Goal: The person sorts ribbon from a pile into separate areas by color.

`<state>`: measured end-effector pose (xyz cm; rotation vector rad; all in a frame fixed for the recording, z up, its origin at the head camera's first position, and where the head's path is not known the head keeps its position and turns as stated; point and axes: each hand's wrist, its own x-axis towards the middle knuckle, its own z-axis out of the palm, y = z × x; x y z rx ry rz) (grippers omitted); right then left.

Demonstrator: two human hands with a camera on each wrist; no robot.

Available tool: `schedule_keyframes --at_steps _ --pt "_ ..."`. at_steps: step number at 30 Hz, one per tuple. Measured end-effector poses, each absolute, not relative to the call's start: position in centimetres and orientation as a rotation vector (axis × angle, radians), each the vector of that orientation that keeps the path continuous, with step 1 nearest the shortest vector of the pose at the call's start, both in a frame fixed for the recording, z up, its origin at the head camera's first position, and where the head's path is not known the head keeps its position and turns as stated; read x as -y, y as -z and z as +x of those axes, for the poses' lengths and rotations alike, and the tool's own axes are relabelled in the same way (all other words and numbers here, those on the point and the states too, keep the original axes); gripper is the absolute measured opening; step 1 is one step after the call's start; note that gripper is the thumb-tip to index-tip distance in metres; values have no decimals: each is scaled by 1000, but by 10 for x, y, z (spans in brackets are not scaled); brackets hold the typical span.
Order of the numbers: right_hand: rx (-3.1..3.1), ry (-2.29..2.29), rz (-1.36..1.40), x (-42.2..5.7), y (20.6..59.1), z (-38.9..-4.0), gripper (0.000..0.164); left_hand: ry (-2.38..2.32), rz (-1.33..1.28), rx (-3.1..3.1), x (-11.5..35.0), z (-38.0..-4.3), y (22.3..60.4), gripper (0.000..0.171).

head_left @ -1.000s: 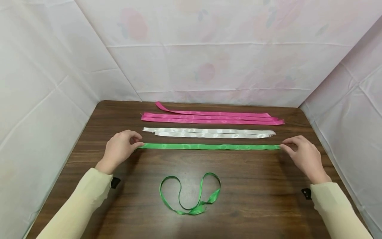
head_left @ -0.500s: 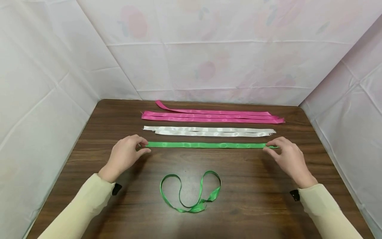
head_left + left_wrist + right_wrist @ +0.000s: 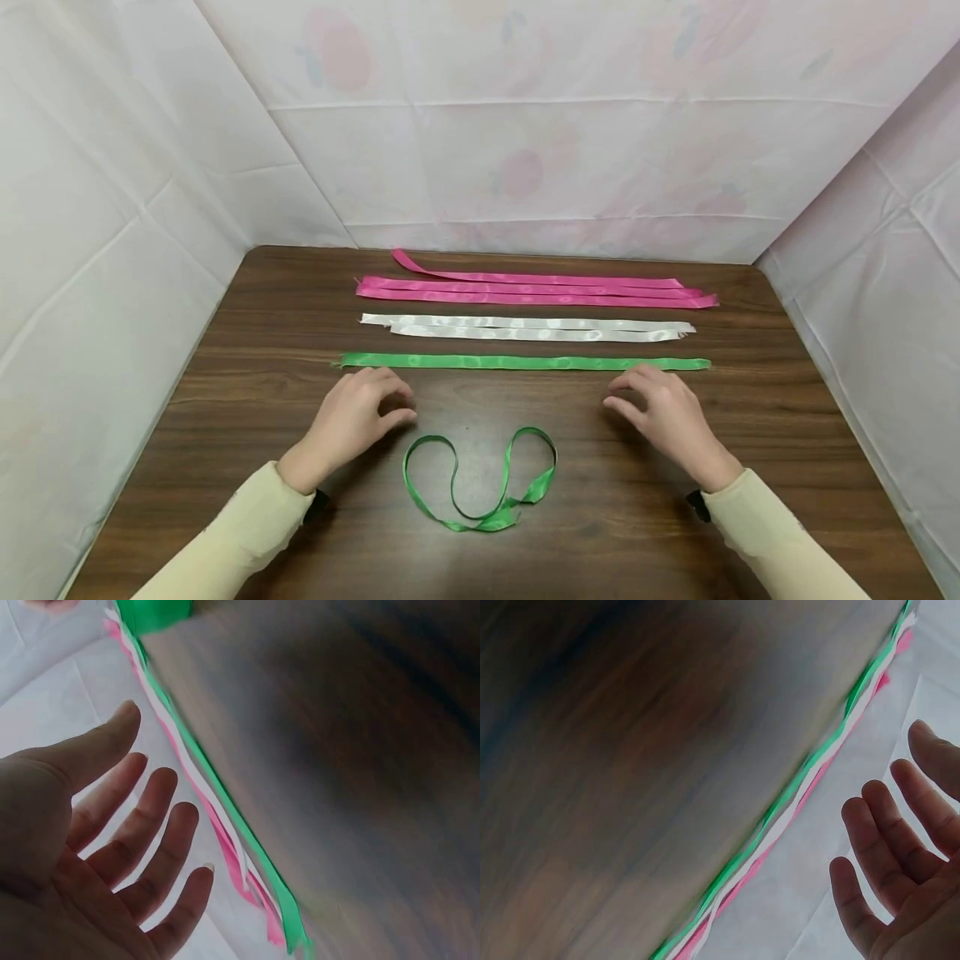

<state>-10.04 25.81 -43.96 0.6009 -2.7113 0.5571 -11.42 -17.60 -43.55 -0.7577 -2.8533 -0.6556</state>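
Note:
A green ribbon (image 3: 517, 363) lies straight across the table. Below its left part, my left hand (image 3: 356, 421) hovers with loosely bent fingers and nothing in them. My right hand (image 3: 663, 417) is in a similar pose below the ribbon's right part, also holding nothing. Between the hands, nearer to me, a second green ribbon (image 3: 497, 523) lies in loose, twisted loops. In the left wrist view the left hand (image 3: 120, 855) has its fingers spread apart, away from the straight green ribbon (image 3: 217, 784). The right wrist view shows the right hand (image 3: 900, 862) with fingers likewise free.
Beyond the straight green ribbon lie white ribbons (image 3: 517, 334), side by side. Several pink ribbon strips (image 3: 525, 299) lie behind those, one with its left end curling up. Pale patterned cloth (image 3: 525, 167) walls the dark wooden table (image 3: 225, 417) at the back and sides.
Both hands have let go of the straight green ribbon's ends and moved inward and toward me. The ribbon stays flat on the table with its ends uncovered.

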Motion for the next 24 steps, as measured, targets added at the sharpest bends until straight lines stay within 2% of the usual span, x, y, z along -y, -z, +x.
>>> schedule_keyframes --at_steps 12,24 --pt "2752 -641 800 -202 451 -85 20 653 -966 2831 146 -93 440 21" --pt "2762 -637 1160 -171 449 -82 33 772 -1341 2732 127 -77 444 25"
